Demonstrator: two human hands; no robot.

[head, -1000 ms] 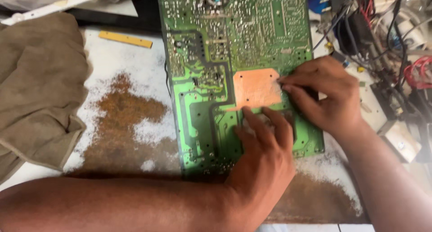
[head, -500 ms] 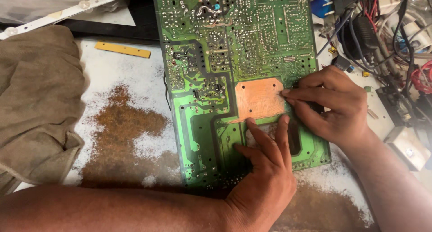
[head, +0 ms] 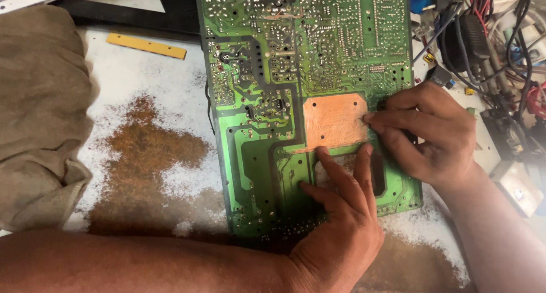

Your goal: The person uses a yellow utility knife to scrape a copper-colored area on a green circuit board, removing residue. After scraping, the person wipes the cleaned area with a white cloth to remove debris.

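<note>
A large green circuit board (head: 318, 60) lies solder-side up on a rusty white tabletop (head: 142, 99). Near its lower right is a bare copper patch (head: 333, 122) where the green coating is gone. My left hand (head: 341, 225) rests flat on the board just below the patch, fingers spread and pressing the board down. My right hand (head: 426, 133) is at the patch's right edge, fingers pinched together; whatever small thing it grips is hidden by the fingertips.
A crumpled brown cloth (head: 40, 116) lies at the left. A yellow strip (head: 147, 45) sits at the back beside a black edge. Tangled cables and electronic parts (head: 489, 48) crowd the right side. Rust patches (head: 142, 156) stain the tabletop.
My left hand's fingers have slid slightly down and spread on the board. My right hand has stayed pinched at the copper patch's right edge. The view has shifted a little.
</note>
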